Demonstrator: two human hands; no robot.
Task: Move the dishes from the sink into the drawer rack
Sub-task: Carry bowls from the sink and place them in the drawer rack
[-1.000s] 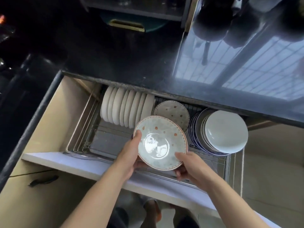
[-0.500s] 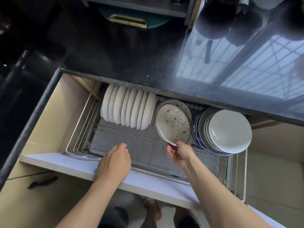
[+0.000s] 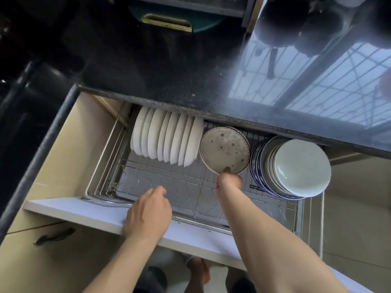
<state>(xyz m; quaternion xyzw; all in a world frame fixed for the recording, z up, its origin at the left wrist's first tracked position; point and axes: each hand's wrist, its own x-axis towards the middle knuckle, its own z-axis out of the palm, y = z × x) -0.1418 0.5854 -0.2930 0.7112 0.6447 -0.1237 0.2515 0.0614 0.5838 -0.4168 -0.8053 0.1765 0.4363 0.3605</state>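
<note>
Right hand point(image 3: 229, 180) grips the bottom rim of a speckled plate point(image 3: 224, 149), thumb over the near edge, fingers hidden behind it. Plate stands on edge in the drawer rack point(image 3: 190, 187), tilted back, near the rack's far edge, a second speckled plate just behind it. It sits between a row of white plates point(image 3: 167, 142) on its left and a leaning stack of bowls point(image 3: 296, 168) on its right; rim looks very close to both, contact cannot be told. White plates stand upright in slots along the far-left part of the rack. Bowls fill the right end, blue-patterned ones at the back, plain white in front. Left hand point(image 3: 149, 214) holds nothing, fingers loosely curled, resting at the rack's near edge over the white drawer front point(image 3: 74, 210). Near half of the rack is bare wire over a grey tray. Dark speckled tabletop point(image 3: 169, 81) overhangs the drawer's far edge. Sink not in view.
</note>
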